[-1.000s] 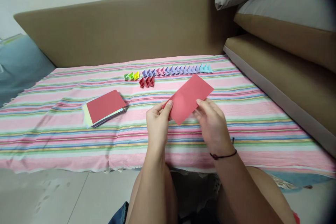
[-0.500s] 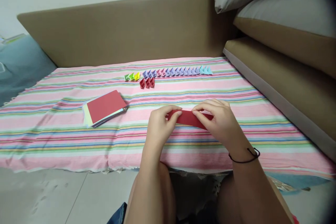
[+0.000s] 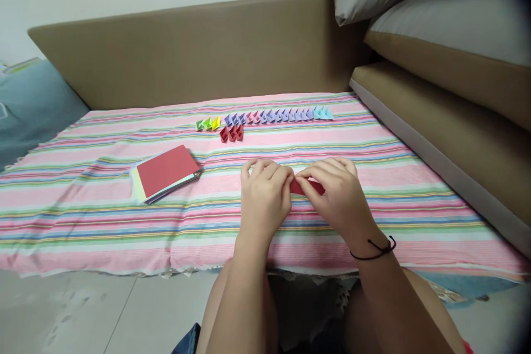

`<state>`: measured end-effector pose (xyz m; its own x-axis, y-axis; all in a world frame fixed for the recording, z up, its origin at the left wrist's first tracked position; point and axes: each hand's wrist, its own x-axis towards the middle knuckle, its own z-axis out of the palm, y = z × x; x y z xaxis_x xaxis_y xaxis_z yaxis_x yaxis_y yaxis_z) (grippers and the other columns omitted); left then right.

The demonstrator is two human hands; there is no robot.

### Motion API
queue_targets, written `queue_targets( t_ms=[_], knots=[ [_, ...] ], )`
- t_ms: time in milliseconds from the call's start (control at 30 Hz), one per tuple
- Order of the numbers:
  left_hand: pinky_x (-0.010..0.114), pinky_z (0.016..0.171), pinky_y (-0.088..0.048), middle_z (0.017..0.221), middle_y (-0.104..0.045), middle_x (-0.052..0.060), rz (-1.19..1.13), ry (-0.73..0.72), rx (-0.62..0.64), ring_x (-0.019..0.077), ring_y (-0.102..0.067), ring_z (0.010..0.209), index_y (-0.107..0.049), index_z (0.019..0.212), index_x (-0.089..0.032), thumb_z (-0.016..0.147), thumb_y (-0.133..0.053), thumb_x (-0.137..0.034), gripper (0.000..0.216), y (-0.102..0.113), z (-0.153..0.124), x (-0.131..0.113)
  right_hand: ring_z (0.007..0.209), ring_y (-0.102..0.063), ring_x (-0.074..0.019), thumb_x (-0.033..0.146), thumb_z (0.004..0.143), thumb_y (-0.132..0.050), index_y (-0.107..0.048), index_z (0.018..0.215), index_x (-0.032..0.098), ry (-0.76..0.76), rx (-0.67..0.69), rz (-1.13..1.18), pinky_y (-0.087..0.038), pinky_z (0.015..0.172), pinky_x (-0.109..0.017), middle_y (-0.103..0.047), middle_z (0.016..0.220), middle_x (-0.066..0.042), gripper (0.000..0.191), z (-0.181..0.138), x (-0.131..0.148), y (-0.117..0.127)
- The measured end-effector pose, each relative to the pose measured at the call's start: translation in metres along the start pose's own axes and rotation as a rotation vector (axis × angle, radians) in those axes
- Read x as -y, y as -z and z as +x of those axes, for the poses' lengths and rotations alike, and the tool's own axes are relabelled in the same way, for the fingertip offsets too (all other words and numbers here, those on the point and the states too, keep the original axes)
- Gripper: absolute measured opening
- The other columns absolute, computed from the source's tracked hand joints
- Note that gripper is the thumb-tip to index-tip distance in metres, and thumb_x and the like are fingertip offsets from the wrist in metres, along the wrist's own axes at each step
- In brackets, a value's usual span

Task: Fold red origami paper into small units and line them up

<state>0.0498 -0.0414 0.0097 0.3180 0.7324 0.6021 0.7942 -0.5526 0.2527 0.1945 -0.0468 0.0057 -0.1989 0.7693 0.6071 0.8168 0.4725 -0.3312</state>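
Between my two hands is a strip of folded red paper [image 3: 297, 187], held a little above the striped cloth. My left hand [image 3: 267, 191] pinches its left part, thumb against fingers, and covers that end. Close beside it, my right hand [image 3: 332, 188] pinches the paper near the middle of the upper edge, its fingertips almost touching the left ones. Farther back stand three small red folded paper boats [image 3: 232, 134]. Behind them runs a row of several paper boats [image 3: 277, 115] in purple, pink and light blue, with green and yellow ones [image 3: 208, 124] at its left end.
A stack of coloured paper [image 3: 168, 172], red sheet on top, lies to the left on the striped cloth [image 3: 103, 221]. A brown backrest [image 3: 199, 50] stands behind. Grey and brown cushions [image 3: 448, 83] are piled at the right, and a blue-grey cushion [image 3: 37, 99] is at the far left.
My left hand has turned over and moved right, closer to my right hand, covering more of the red paper. My right hand has shifted slightly left.
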Motion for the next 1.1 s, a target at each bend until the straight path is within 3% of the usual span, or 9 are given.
queue_targets(
  t_ms=[167, 367, 467, 567, 767, 867, 933, 1000, 1100],
  knots=[
    [0.041, 0.095, -0.03, 0.083, -0.067, 0.003, 0.03, 0.018, -0.048, 0.0214, -0.055, 0.09, -0.059, 0.082, -0.022, 0.085, -0.048, -0.014, 0.014, 0.007, -0.001, 0.015, 0.08, -0.058, -0.0178, 0.021, 0.087, -0.051, -0.063, 0.074, 0.021, 0.006, -0.035, -0.016, -0.031, 0.088, -0.037, -0.068, 0.077, 0.0, 0.017, -0.001, -0.005, 0.006],
    [0.038, 0.086, -0.039, 0.088, -0.066, 0.006, -0.044, 0.136, -0.242, 0.0221, -0.057, 0.09, -0.058, 0.086, -0.019, 0.084, -0.049, -0.014, 0.01, 0.017, -0.003, 0.037, 0.082, -0.059, -0.0189, 0.021, 0.084, -0.054, -0.061, 0.073, 0.021, -0.012, -0.097, -0.057, -0.032, 0.086, -0.037, -0.067, 0.077, 0.0, 0.013, -0.002, -0.018, 0.013],
    [0.036, 0.092, -0.038, 0.099, -0.067, 0.006, -0.21, 0.016, -0.129, 0.0216, -0.057, 0.102, -0.06, 0.095, -0.02, 0.083, -0.055, -0.019, 0.013, 0.011, -0.001, 0.027, 0.082, -0.059, -0.0189, 0.02, 0.085, -0.053, -0.061, 0.075, 0.021, 0.024, -0.075, -0.031, -0.032, 0.086, -0.037, -0.068, 0.078, 0.0, 0.013, 0.0, -0.011, 0.01],
    [0.037, 0.096, -0.035, 0.087, -0.07, 0.002, -0.238, -0.016, -0.043, 0.0189, -0.06, 0.092, -0.063, 0.082, -0.022, 0.083, -0.055, -0.019, 0.009, 0.003, 0.002, 0.015, 0.082, -0.059, -0.0185, 0.018, 0.085, -0.052, -0.062, 0.075, 0.021, 0.038, -0.043, -0.005, -0.032, 0.086, -0.038, -0.068, 0.078, 0.0, 0.014, 0.002, -0.002, 0.007],
    [0.038, 0.095, -0.035, 0.076, -0.07, -0.001, -0.225, 0.066, -0.12, 0.0177, -0.061, 0.083, -0.065, 0.072, -0.022, 0.081, -0.057, -0.016, 0.013, 0.009, -0.001, 0.023, 0.084, -0.06, -0.0203, 0.02, 0.082, -0.054, -0.062, 0.071, 0.021, -0.044, -0.03, -0.009, -0.036, 0.085, -0.039, -0.069, 0.08, -0.001, 0.014, -0.003, -0.033, 0.022],
    [0.034, 0.086, -0.041, 0.076, -0.07, 0.001, -0.343, 0.217, -0.204, 0.0183, -0.061, 0.081, -0.067, 0.072, -0.021, 0.079, -0.06, -0.019, 0.01, 0.012, -0.003, 0.03, 0.082, -0.061, -0.0221, 0.023, 0.08, -0.057, -0.063, 0.072, 0.021, -0.159, -0.124, -0.003, -0.041, 0.08, -0.038, -0.068, 0.079, -0.003, 0.011, -0.009, -0.057, 0.037],
    [0.031, 0.078, -0.044, 0.077, -0.07, 0.002, -0.589, 0.408, -0.251, 0.018, -0.062, 0.079, -0.068, 0.073, -0.019, 0.077, -0.063, -0.024, 0.008, 0.009, -0.002, 0.028, 0.083, -0.062, -0.0224, 0.025, 0.079, -0.058, -0.065, 0.074, 0.021, -0.281, -0.18, 0.106, -0.044, 0.079, -0.038, -0.068, 0.081, -0.005, 0.009, -0.01, -0.061, 0.041],
    [0.028, 0.073, -0.045, 0.078, -0.07, 0.003, -0.932, 0.612, -0.282, 0.017, -0.062, 0.079, -0.07, 0.075, -0.018, 0.073, -0.067, -0.028, 0.01, 0.003, 0.0, 0.021, 0.089, -0.063, -0.0219, 0.032, 0.079, -0.062, -0.068, 0.081, 0.022, -0.44, -0.172, 0.384, -0.047, 0.082, -0.036, -0.069, 0.089, -0.005, 0.012, -0.008, -0.054, 0.037],
    [0.022, 0.064, -0.045, 0.077, -0.069, 0.002, -1.317, 0.893, -0.343, 0.0128, -0.06, 0.072, -0.071, 0.075, -0.016, 0.065, -0.074, -0.029, 0.016, -0.007, 0.004, 0.011, 0.093, -0.065, -0.0206, 0.045, 0.082, -0.058, -0.068, 0.093, 0.022, -0.582, 0.044, 0.979, -0.049, 0.086, -0.036, -0.069, 0.099, -0.006, 0.027, -0.001, -0.032, 0.022]
  ],
)
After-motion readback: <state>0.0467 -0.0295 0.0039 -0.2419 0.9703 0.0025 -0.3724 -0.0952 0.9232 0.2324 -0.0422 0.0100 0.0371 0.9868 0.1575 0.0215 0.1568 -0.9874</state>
